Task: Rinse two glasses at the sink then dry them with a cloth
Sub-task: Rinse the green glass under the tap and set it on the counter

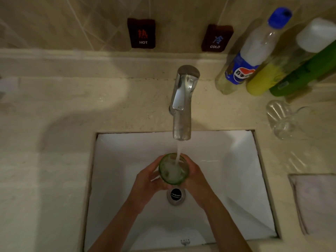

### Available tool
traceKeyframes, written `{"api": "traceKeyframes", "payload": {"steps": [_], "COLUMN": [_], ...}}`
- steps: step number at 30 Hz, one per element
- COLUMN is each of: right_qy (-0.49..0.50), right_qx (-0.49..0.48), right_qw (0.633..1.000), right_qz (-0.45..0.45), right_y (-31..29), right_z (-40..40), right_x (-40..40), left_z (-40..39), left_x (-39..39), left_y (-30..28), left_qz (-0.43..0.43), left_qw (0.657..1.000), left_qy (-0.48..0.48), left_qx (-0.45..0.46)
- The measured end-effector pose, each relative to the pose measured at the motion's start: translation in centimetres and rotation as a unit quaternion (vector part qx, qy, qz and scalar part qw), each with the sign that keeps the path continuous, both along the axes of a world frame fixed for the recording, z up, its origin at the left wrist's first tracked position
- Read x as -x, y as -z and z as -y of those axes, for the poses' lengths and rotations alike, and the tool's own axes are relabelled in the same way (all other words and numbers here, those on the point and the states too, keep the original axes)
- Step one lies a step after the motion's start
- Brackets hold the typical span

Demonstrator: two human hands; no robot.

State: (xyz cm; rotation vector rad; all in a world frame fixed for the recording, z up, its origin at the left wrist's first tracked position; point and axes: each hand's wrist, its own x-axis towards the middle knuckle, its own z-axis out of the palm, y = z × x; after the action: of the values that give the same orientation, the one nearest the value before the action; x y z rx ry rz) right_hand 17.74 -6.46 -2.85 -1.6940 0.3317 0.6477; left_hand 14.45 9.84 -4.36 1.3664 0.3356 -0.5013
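Note:
A green-tinted glass (172, 171) stands upright under the running chrome tap (182, 102), over the white sink (127, 160). Water streams into it and it looks full of foamy water. My left hand (149, 180) grips the glass from the left and my right hand (195, 176) grips it from the right. A second, clear glass (281, 119) lies on its side on the counter to the right of the tap. A pale folded cloth (316, 200) lies on the counter at the right edge.
The sink drain (176, 194) sits just below the hands. Three bottles (254, 57) stand at the back right against the wall. HOT (142, 33) and COLD (216, 38) signs hang on the tiled wall. Beige stone counter (45, 142) surrounds the sink.

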Motion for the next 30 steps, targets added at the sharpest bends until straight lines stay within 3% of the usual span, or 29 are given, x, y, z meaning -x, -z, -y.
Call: {"api": "traceKeyframes", "payload": {"steps": [5, 14, 23, 27, 30], "right_qy": [-0.037, -0.048, -0.081, -0.067, -0.068], "right_qx": [0.018, 0.010, -0.018, 0.090, 0.091], "right_qw": [0.999, 0.998, 0.995, 0.991, 0.973], "right_qz": [0.023, -0.026, -0.050, 0.076, 0.201], "right_y": [-0.2, -0.9, -2.0, -4.6, -9.0], "right_z": [-0.4, -0.1, 2.7, 4.3, 4.6], "right_x": [-0.3, -0.7, -0.5, -1.8, -3.4], "left_z": [-0.1, 0.2, 0.6, 1.4, 1.8], "left_x": [0.0, 0.4, -0.7, -1.3, -1.5], "left_y": [0.3, 0.4, 0.5, 0.1, 0.2], "left_qz": [-0.004, -0.030, -0.038, -0.033, -0.041], "left_qw": [1.000, 0.999, 0.998, 0.998, 0.998], "left_qy": [-0.030, -0.032, 0.033, 0.021, -0.007], "left_qx": [0.008, 0.010, 0.023, 0.044, 0.046]}}
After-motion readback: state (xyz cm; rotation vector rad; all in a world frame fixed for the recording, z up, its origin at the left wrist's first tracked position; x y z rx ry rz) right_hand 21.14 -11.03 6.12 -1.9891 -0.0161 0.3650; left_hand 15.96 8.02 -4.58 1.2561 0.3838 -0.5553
